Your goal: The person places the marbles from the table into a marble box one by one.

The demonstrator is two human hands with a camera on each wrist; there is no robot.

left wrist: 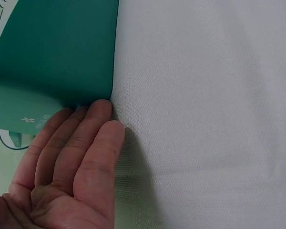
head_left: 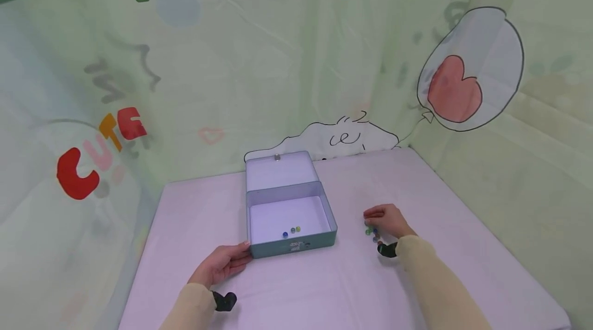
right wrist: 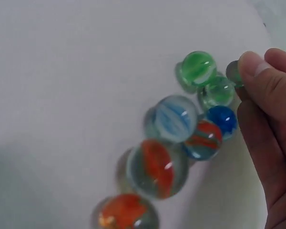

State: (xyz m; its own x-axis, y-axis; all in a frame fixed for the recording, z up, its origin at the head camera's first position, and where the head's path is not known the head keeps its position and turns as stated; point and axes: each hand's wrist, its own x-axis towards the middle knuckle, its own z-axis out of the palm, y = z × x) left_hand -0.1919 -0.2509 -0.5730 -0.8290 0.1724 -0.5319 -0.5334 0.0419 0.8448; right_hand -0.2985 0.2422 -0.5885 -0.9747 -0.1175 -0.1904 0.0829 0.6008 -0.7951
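A shallow teal hinged box (head_left: 273,250) stands on the table with its lid (head_left: 280,171) tipped back. Inside, near the front wall, lie a blue marble (head_left: 285,235), a bluish marble (head_left: 293,230) and a yellow-green marble (head_left: 298,228). My left hand (head_left: 223,263) touches the box's front left corner, fingers fairly straight against its green side (left wrist: 57,43). To the right of the box, my right hand (head_left: 388,221) pinches a greenish glass marble (right wrist: 234,73) at the thumb tip. Below it sit loose marbles: green (right wrist: 198,68), deep blue (right wrist: 222,121), blue-streaked (right wrist: 175,118) and orange-streaked (right wrist: 157,168).
A pale cloth covers the table (head_left: 370,289). Printed hanging sheets (head_left: 278,62) close in the back and both sides, and the open lid stands near the back sheet. Dark straps (head_left: 224,301) show at both wrists below the cream sleeves (head_left: 433,273).
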